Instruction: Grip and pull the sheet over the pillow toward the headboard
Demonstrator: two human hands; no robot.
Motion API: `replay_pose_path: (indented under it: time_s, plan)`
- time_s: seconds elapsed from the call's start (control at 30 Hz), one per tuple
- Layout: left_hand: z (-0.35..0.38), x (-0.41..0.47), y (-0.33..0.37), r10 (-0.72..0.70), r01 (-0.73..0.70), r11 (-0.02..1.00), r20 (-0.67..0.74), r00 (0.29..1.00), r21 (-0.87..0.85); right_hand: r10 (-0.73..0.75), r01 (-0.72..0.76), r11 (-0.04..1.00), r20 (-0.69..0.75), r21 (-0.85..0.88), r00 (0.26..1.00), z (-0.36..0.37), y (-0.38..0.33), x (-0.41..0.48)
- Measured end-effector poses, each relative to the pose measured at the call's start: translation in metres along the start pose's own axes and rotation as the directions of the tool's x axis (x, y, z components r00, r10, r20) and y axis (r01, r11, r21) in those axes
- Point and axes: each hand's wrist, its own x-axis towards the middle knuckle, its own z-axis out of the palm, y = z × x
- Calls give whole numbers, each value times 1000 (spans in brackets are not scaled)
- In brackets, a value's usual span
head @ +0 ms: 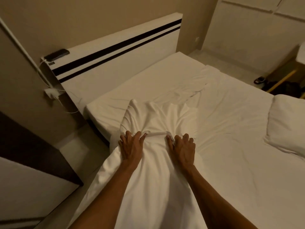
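Note:
A loose white sheet (156,116) lies bunched over the near left part of a mattress (222,129) and hangs off its left edge. My left hand (131,147) grips a gathered fold of it, fingers curled into the cloth. A hand's width to the right, my right hand (181,149) grips the same ridge of fabric. The cloth is pulled taut between the two hands and fans out in pleats beyond them.
A white pillow (287,124) lies at the right. A white headboard with black stripes (115,52) stands behind, with a dark remote (57,54) on top. A charger and cables (52,93) hang on the left wall. Dark items (280,85) sit on the far floor.

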Motion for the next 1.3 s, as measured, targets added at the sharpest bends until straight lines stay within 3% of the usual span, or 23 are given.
replay_pose_path:
  time_s: [0.27,0.6,1.07,1.3]
  plan:
    - [10,92,-74,-23,24,999,37,999,-25,-2,2,1000,43,4,999,38,-94,69]
    - [8,238,-131,122,-122,992,37,992,-19,118,-118,993,-2,-30,993,75,-194,153]
    - [69,405,-151,233,-233,973,70,970,-11,237,-238,971,18,23,971,131,-248,295]
    - [132,516,-179,303,-288,952,204,931,-101,330,-330,944,6,-4,944,183,-288,375]
